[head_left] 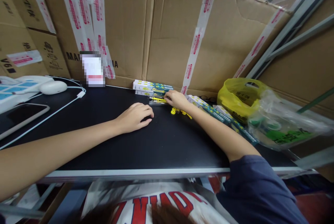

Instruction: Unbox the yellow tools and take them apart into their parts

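My left hand (137,117) rests on the black tabletop (156,144), fingers loosely bent and the thumb apart, with nothing in it. Farther forward, my right hand (176,99) has its fingertips drawn together at the right end of several slim pens (157,100), clear with yellow and black parts. Which pen the fingers grip is hidden. Small yellow pieces (173,111) lie just below that hand. Behind the pens sits a stack of white, teal and yellow printed boxes (151,86).
More printed boxes (208,107) line the right side, partly behind my forearm. Beyond them are a yellow plastic bag (232,95) and a clear bag (279,130). At left lie a phone (23,116), a power strip (23,86) and white cables (60,111). Cardboard (172,32) walls the back.
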A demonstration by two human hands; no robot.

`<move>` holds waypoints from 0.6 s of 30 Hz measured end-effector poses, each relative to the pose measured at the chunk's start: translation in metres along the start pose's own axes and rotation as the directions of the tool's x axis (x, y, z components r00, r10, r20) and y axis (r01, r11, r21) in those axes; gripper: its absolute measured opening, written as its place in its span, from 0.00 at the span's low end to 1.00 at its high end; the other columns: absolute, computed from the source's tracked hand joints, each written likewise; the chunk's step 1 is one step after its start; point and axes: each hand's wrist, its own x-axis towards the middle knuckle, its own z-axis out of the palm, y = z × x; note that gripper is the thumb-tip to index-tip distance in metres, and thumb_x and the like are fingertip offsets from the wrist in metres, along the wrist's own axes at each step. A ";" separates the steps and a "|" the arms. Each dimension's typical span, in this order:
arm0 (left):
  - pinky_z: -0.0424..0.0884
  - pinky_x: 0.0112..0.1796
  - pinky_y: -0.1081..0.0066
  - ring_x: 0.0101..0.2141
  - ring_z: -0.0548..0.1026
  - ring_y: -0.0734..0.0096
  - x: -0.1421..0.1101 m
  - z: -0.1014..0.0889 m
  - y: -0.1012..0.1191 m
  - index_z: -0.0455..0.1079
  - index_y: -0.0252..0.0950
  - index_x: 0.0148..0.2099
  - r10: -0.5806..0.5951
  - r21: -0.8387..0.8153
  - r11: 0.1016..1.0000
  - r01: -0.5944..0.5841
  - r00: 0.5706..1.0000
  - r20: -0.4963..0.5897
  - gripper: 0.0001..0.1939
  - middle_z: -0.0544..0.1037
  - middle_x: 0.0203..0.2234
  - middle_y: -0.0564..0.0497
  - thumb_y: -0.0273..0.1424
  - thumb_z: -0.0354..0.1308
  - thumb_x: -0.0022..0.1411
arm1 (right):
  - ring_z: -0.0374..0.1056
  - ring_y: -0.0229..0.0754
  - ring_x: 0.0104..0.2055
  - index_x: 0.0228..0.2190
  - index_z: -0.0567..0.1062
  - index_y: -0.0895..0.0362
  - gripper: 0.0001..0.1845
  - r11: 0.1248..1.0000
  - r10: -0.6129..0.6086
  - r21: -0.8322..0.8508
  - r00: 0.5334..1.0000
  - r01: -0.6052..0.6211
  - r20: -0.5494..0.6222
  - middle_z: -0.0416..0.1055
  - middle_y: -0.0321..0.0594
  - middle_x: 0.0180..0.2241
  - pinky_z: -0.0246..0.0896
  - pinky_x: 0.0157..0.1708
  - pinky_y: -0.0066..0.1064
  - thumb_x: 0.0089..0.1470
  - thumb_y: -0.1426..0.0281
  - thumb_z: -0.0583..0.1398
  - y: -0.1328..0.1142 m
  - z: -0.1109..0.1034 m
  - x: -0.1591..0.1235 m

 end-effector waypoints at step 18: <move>0.60 0.52 0.61 0.46 0.72 0.65 -0.001 0.003 -0.003 0.69 0.40 0.48 -0.019 0.001 1.000 0.019 0.999 0.048 0.14 0.76 0.45 0.51 0.36 0.47 0.66 | 0.64 0.36 0.32 0.35 0.73 0.56 0.14 0.950 -0.295 0.126 0.954 0.287 0.056 0.71 0.39 0.37 0.47 0.27 0.26 0.54 0.59 0.59 -0.018 -0.015 -0.011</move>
